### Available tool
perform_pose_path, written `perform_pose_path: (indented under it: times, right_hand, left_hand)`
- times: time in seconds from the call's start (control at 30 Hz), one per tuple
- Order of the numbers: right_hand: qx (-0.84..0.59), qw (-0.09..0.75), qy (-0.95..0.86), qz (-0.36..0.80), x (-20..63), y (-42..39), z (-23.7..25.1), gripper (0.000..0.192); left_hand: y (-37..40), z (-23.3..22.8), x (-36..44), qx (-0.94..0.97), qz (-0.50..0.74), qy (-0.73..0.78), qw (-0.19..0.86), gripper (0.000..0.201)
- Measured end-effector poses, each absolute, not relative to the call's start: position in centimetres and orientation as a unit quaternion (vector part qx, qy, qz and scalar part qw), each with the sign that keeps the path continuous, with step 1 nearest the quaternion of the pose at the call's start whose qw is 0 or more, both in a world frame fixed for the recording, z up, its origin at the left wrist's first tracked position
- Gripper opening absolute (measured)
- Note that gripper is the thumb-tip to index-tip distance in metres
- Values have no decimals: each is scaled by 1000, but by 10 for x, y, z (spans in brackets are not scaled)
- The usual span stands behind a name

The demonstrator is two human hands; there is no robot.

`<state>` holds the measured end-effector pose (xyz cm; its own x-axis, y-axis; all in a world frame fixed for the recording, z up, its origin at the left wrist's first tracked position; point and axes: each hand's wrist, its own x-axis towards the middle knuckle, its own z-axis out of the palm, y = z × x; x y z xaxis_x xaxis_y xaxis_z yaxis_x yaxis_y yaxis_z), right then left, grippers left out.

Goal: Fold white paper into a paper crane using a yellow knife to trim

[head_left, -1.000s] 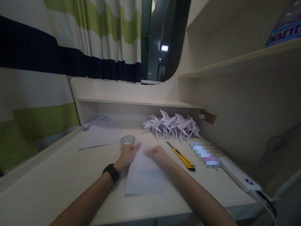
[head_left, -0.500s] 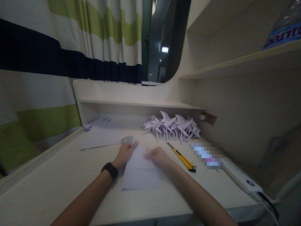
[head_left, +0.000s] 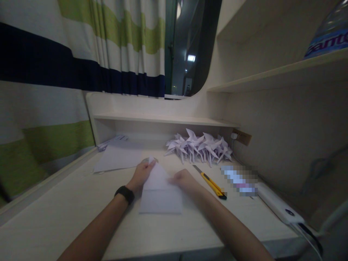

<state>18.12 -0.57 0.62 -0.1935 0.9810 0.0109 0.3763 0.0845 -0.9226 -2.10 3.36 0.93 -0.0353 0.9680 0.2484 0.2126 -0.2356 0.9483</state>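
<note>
A folded sheet of white paper (head_left: pixel 160 200) lies at the middle of the desk, its upper part a slanting flap with a crease across below. My left hand (head_left: pixel 141 175), with a dark band at the wrist, grips its upper left edge, thumb on top near the tip. My right hand (head_left: pixel 182 179) pinches the right edge of the flap with curled fingers. Behind the paper's tip, a round clear object (head_left: pixel 154 159) is mostly hidden. A yellow utility knife (head_left: pixel 212 184) with its blade out lies to the right of my right hand.
Several white paper pinwheels (head_left: pixel 198 145) are heaped at the back. Flat white sheets (head_left: pixel 119 156) lie at the back left. A blurred-out phone-like object (head_left: pixel 237 179) and a white power strip (head_left: pixel 280 204) line the right side. A bottle (head_left: pixel 328 36) stands on the upper shelf (head_left: pixel 282 70).
The paper has turned slightly, and its lower edge now lies straighter and a little farther up. My left hand has shifted slightly left with it; my right hand keeps its pinch.
</note>
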Motion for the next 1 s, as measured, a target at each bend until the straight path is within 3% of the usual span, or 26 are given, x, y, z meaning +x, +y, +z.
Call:
perform_pose_path:
  times: [0.33, 0.6, 1.0]
  right_hand:
    - [-459, 463, -568, 503, 182, 10, -9, 21]
    - [-472, 411, -590, 510, 190, -8, 14, 17]
    - [-479, 403, -583, 518, 205, -42, 23, 17]
  left_hand:
    - [35, 12, -25, 562, 560, 492, 359, 44]
    - [32, 16, -23, 566, 552, 482, 378, 46]
    - [32, 12, -19, 600, 535, 475, 358, 50]
